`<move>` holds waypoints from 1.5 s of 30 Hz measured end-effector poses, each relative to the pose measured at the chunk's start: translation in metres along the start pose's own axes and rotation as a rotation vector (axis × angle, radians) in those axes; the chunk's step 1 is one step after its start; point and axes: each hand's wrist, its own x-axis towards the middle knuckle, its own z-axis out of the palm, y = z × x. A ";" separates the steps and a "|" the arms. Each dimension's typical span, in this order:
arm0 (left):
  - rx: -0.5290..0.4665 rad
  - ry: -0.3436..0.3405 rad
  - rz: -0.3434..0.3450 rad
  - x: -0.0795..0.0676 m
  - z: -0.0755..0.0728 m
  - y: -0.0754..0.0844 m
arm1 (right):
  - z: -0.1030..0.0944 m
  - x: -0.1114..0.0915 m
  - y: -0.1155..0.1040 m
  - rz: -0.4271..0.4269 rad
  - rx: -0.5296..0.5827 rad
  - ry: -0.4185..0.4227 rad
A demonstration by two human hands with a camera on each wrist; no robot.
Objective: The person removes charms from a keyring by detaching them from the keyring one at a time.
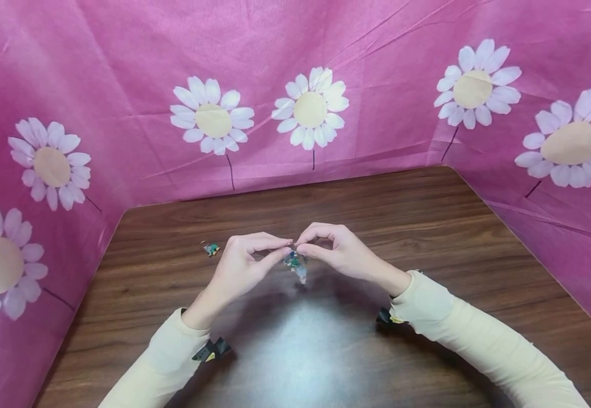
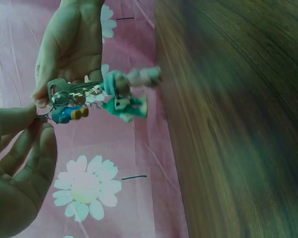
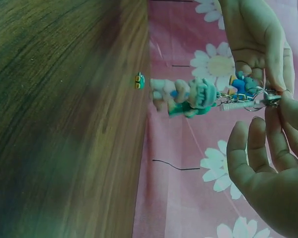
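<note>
A bunch of small figurine keychains point(image 1: 294, 262) with a metal key point(image 2: 59, 91) hangs from a ring between the two hands, close over the middle of the table. My left hand point(image 1: 241, 263) pinches the ring between thumb and index finger. From the other side my right hand point(image 1: 343, 252) pinches it too, fingertips almost meeting. A green figurine point(image 2: 129, 106), a blue figurine with yellow feet point(image 3: 242, 85) and a pale one with a light green cap point(image 3: 201, 91) dangle on short chains. The ring itself is mostly hidden by fingertips.
Beyond my left hand, another small green and yellow figurine keychain point(image 1: 211, 248) with its own ring lies on the brown wooden table point(image 1: 147, 266). A pink cloth point(image 1: 137, 85) printed with white daisies stands around the table's back and sides.
</note>
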 end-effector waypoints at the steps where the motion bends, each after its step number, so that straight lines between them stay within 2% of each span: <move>1: 0.011 0.010 0.023 0.000 0.000 -0.001 | 0.000 0.000 0.000 -0.003 -0.002 0.002; 7: 0.030 0.097 0.137 0.001 0.001 -0.003 | 0.000 0.002 -0.002 -0.039 -0.047 0.019; 13: 0.005 0.145 0.199 0.001 0.002 -0.003 | 0.002 0.003 -0.004 -0.091 -0.095 0.053; 20: 0.024 0.156 0.279 0.003 0.000 -0.003 | 0.005 0.003 -0.007 -0.091 -0.068 0.070; 26: 0.016 0.104 0.351 0.005 -0.003 -0.003 | 0.001 0.003 -0.013 -0.062 -0.063 0.014; 32: 0.010 0.065 0.357 0.004 -0.003 -0.005 | 0.000 0.003 -0.012 -0.054 -0.048 -0.019; 39: 0.004 0.100 0.329 0.003 0.001 -0.007 | -0.001 0.005 -0.010 -0.076 -0.073 0.003; 45: 0.006 0.138 0.325 0.005 0.004 -0.007 | 0.000 0.005 -0.012 -0.063 -0.022 0.002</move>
